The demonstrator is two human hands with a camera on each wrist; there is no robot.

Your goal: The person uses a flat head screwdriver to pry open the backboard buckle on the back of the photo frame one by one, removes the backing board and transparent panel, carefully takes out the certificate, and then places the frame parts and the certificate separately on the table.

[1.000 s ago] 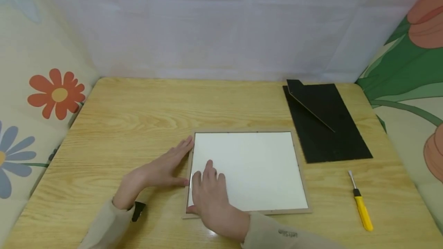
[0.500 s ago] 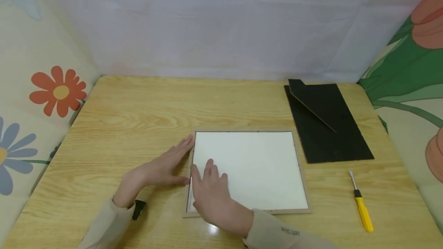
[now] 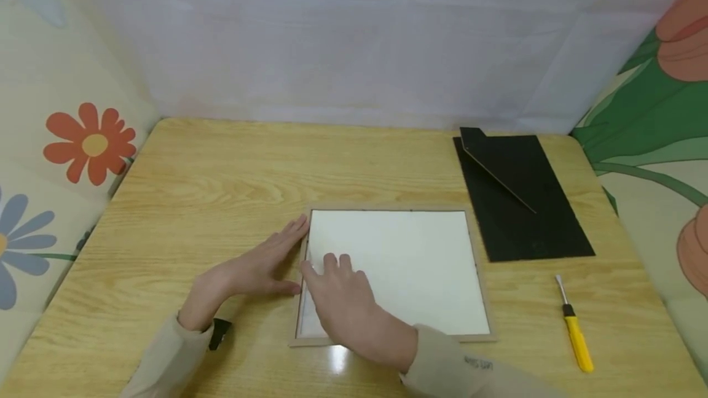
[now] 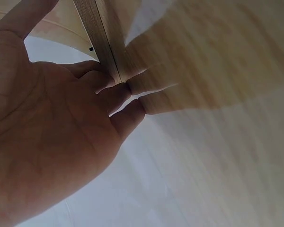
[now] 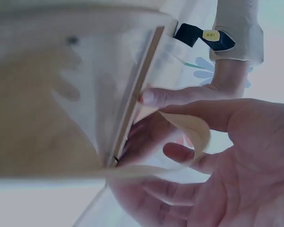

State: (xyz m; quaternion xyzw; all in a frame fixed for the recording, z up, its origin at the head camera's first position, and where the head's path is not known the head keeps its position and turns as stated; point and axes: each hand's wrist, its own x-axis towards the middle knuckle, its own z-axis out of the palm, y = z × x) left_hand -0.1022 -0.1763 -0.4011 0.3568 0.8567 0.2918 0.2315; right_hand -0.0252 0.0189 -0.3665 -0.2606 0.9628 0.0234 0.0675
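Note:
A light wooden picture frame (image 3: 481, 281) lies on the table with a white sheet (image 3: 409, 269) inside it. My left hand (image 3: 254, 272) is spread along the frame's left side, with fingertips and thumb against its outer edge. In the left wrist view the fingers of the left hand (image 4: 61, 118) touch the wooden edge. My right hand (image 3: 348, 306) is over the sheet's lower left part. The right wrist view shows the sheet's edge (image 5: 196, 132) bent up in a curl between the thumb and fingers of the right hand (image 5: 236, 165).
A black backing board (image 3: 531, 226) with a raised stand leg (image 3: 498, 180) lies at the back right. In front of it is a screwdriver (image 3: 578, 339) with a yellow handle. A white cloth (image 3: 332, 48) hangs behind the table (image 3: 221, 164).
My right hand has shifted slightly right, its fingers drawing in, and the sheet's left edge has come up with it. The left hand stays at the frame's side.

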